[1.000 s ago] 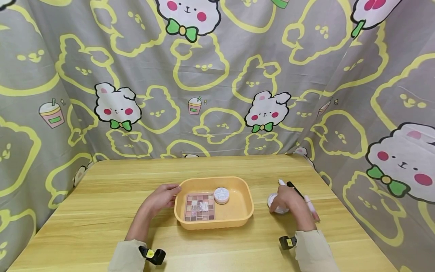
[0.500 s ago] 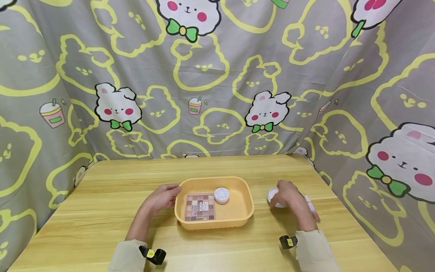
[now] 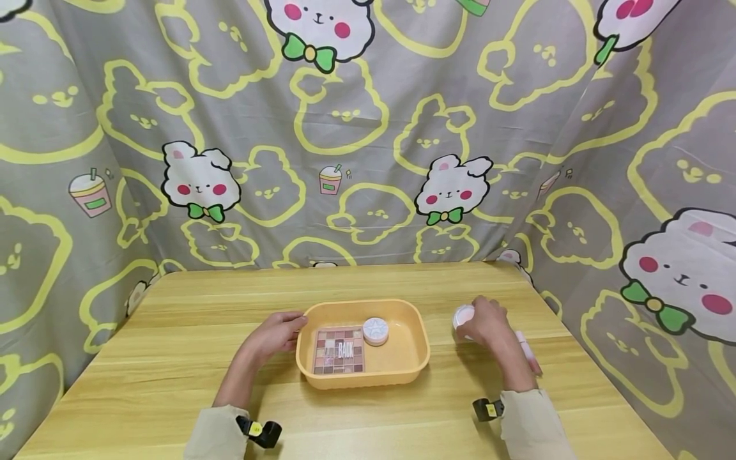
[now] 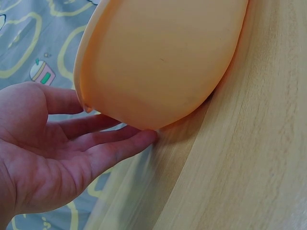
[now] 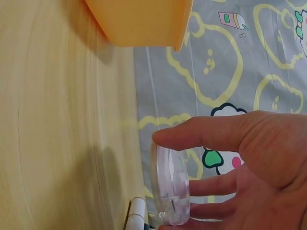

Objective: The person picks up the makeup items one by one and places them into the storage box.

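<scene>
In the head view, my left hand [image 3: 278, 333] holds the left end of an orange plastic basin [image 3: 368, 381]. In the left wrist view its thumb goes behind the rim, while the straighter fingers touch the outer wall. Inside the basin lie a square eyeshadow palette [image 3: 338, 358] and a round white compact with a star on its lid [image 3: 375, 330]. To the right of the basin, my right hand [image 3: 489, 324] pinches a round powder compact [image 3: 462, 315] between thumb and fingers. The right wrist view shows this compact's clear plastic side [image 5: 173, 191], tipped on edge above the table.
Beside the right wrist lies a pink lip gloss tube [image 3: 529, 352] on the wooden table [image 3: 368, 428]. A white stick-like item [image 5: 136, 213] shows below the compact in the right wrist view. A patterned curtain [image 3: 368, 160] stands behind and at both sides.
My right hand has moved slightly away from me with the round compact, which now tilts up. The white and black sticks near it have become hidden behind the hand. My left hand stays put.
</scene>
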{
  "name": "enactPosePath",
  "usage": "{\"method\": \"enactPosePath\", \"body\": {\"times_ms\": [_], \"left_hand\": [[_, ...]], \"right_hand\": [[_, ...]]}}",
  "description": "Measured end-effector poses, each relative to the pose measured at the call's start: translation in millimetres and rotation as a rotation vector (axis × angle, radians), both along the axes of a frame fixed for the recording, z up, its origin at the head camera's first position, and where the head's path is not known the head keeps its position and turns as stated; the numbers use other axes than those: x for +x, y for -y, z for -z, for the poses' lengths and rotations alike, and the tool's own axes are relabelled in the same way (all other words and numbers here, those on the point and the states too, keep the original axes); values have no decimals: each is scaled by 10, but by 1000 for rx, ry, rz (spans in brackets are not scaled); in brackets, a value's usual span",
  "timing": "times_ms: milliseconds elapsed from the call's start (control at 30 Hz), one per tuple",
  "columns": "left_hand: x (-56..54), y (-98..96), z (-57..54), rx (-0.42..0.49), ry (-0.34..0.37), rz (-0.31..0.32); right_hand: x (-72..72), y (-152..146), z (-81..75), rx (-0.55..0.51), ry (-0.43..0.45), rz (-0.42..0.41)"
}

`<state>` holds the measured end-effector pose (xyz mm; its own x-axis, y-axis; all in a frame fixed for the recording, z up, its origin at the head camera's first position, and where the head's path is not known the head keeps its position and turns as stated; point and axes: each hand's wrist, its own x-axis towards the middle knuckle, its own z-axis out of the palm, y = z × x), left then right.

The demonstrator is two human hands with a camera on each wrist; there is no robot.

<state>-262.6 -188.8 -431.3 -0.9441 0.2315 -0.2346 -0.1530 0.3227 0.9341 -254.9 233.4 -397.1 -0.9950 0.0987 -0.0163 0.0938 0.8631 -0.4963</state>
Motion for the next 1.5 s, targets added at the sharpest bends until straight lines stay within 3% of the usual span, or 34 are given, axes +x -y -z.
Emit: {"method": "enactPosePath", "body": {"times_ms": [800,1233,1500], "left_hand": [[-13,4,11,3,3,-11],[-9,-3,-6,18,3,-9],[-8,-3,-5,13,3,-13]], "right_hand": [[-43,56,-56,-50,-39,29],[-32,179,-137,-47,-46,-18],[17,308,-190,-64,-106,-38]]}}
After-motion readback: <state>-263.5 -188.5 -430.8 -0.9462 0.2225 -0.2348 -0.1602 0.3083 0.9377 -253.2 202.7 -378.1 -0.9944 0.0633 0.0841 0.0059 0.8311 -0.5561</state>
